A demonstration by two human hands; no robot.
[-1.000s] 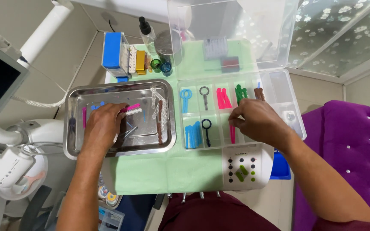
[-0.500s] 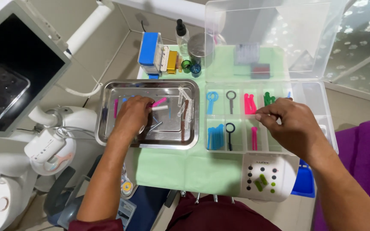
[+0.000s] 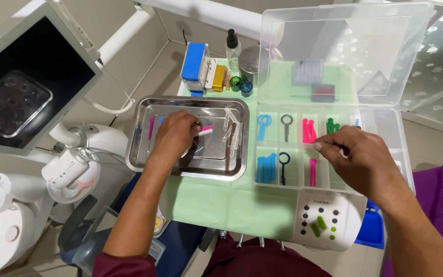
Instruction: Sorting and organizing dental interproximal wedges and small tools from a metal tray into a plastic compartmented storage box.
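The left hand [image 3: 174, 136] stays in the steel tray [image 3: 144, 154], curled over small pieces; its grip I cannot tell. The right hand [image 3: 360, 156] has lifted from the pink pieces [image 3: 308, 131] of the compartment box [image 3: 403, 154], fingers pinched together, maybe on something small.

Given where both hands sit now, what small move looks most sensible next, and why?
Probably lower the right hand into the clear compartment box; its pinched fingertips hover over the compartments beside the pink pieces. The left hand rests in the steel tray.

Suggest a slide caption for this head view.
Left hand in steel tray; right hand over clear compartment box.
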